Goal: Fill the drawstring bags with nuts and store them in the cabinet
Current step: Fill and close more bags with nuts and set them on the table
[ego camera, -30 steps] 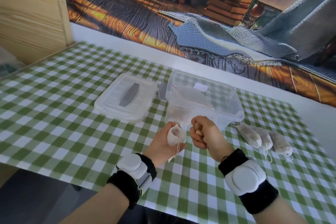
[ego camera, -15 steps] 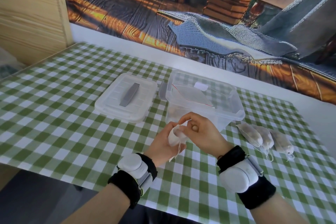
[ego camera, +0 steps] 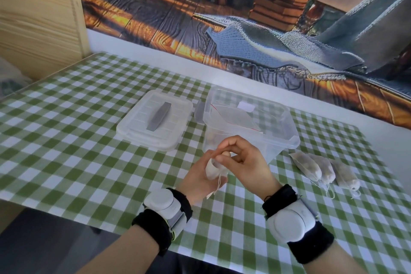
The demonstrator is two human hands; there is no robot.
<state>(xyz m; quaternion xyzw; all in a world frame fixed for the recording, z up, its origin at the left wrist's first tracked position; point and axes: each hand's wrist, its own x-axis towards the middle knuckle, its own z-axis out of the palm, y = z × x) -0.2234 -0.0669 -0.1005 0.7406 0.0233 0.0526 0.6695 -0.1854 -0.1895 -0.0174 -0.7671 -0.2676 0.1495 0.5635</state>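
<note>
Just in front of the clear tub [ego camera: 280, 127], the left hand [ego camera: 198, 178] is gripping an open drawstring bag [ego camera: 211, 168], fingers curled round it. The right hand [ego camera: 245, 163], a closed fist beside the bag a second ago, is now pinching a nut [ego camera: 226, 153] over its mouth, so filling is likely proceeding. Three filled bags [ego camera: 309, 165] are lying right of the tub.

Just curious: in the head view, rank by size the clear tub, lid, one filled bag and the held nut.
1. clear tub
2. lid, nearly as large
3. filled bag
4. nut, partly hidden in the right hand
</note>
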